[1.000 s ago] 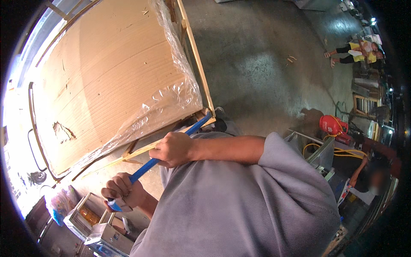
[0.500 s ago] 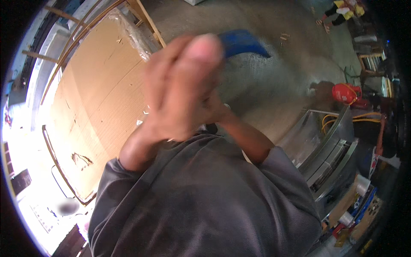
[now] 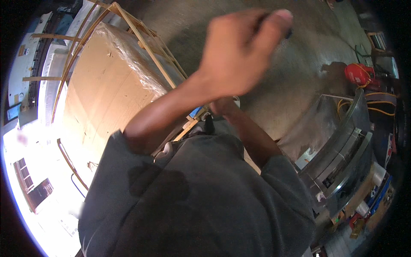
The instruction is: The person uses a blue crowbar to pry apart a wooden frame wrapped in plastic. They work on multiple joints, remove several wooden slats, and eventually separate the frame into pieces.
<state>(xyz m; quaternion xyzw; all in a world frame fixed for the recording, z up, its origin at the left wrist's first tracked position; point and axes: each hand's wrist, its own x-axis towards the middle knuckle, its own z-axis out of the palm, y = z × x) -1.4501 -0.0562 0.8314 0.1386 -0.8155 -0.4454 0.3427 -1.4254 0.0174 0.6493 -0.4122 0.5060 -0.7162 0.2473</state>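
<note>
My left hand [image 3: 242, 53] is raised in front of me, away from the cardboard, with its fingers curled closed and the thumb on top. A small dark blue bit [image 3: 289, 34] shows beside the thumb, part of a curved blue tool whose kind I cannot make out; the hand hides the rest. Lower down, my right hand [image 3: 220, 105] is partly covered by the left forearm, its fingers out of sight. Close to it are thin wooden strips [image 3: 187, 129], a patch of blue [image 3: 196, 112] and a whitish round thing [image 3: 236, 101].
At the left stands a large cardboard-covered panel [image 3: 102, 81] with clear plastic wrap [image 3: 132, 60] and a wooden slat frame [image 3: 143, 40]. On the right are a metal cabinet [image 3: 342, 150], yellow cord [image 3: 379, 96], a red round container [image 3: 357, 74] and a box of tools [image 3: 368, 205].
My left hand has moved up and to the right, and the blue tool is now almost hidden behind it. The view has shifted; the person at the upper right is nearly out of it.
</note>
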